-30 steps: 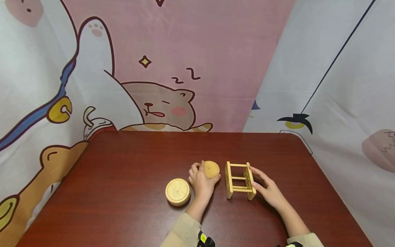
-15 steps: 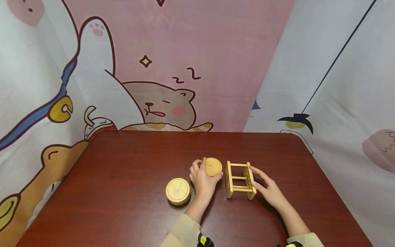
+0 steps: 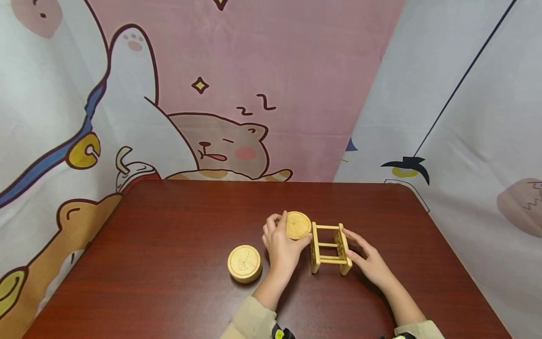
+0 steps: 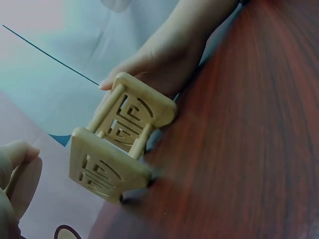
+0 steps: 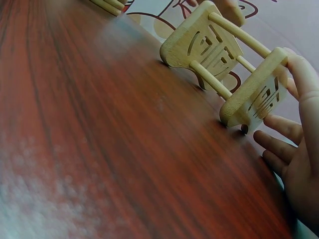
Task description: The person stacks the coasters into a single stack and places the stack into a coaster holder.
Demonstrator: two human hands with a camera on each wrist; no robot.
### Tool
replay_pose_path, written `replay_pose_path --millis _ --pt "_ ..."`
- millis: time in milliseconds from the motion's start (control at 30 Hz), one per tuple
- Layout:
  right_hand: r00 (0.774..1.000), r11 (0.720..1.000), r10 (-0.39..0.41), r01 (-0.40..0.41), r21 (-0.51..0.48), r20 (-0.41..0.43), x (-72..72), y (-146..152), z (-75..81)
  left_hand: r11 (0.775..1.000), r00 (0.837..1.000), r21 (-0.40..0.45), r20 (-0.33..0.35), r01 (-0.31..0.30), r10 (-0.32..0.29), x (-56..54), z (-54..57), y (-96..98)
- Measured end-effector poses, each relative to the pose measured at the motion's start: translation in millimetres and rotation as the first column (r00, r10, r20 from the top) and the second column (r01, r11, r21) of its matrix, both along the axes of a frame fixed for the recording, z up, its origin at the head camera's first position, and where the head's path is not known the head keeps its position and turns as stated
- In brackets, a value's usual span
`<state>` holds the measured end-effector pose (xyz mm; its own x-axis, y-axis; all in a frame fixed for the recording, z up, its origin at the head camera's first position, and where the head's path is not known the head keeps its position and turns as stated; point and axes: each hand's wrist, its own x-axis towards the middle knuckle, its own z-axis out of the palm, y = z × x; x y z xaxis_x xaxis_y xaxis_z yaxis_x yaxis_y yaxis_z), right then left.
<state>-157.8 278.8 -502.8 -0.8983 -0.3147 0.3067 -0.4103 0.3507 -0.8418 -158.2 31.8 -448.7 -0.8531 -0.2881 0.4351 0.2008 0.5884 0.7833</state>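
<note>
My left hand (image 3: 282, 249) holds a round wooden coaster (image 3: 298, 225) with thumb and fingers on its rim. The coaster, bearing a line drawing, is close beside the left panel of a small wooden coaster rack (image 3: 314, 249); whether they touch I cannot tell. In the left wrist view the coaster (image 4: 27, 186) shows nearly edge-on. Slotted panels joined by rods form the rack, which stands upright on the table. My right hand (image 3: 368, 259) rests against the rack's right panel with loosely extended fingers. Left of my left hand sits a round stack of coasters (image 3: 244, 262).
The reddish-brown table (image 3: 182, 226) has its back edge near a printed cloth (image 3: 296, 94) with cartoon animals. Another pale cloth (image 3: 478, 141) hangs at the right. The coaster stack (image 5: 107, 6) appears at the top of the right wrist view.
My left hand has carried the coaster to the right and slightly away, nearer the rack. The rack, the right hand and the stack stay in place.
</note>
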Motion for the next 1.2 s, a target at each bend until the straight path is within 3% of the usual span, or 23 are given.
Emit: replay_pose_path --millis 600,967,1200 --pt "0.999 1.0 0.017 -0.018 -0.008 -0.03 0.0 0.9 -0.8 0.997 0.996 0.0 -0.034 0.08 -0.08 16.2 20.0 -17.1" --pt "1.0 1.0 -0.001 0.001 -0.004 -0.014 1.4 -0.1 0.1 0.991 0.991 0.015 -0.022 0.134 -0.134 27.5 25.8 -29.8" --pt "0.999 1.0 0.027 -0.028 -0.009 -0.044 2.2 -1.9 1.9 0.983 0.984 0.044 -0.033 0.177 -0.176 32.1 27.4 -38.2"
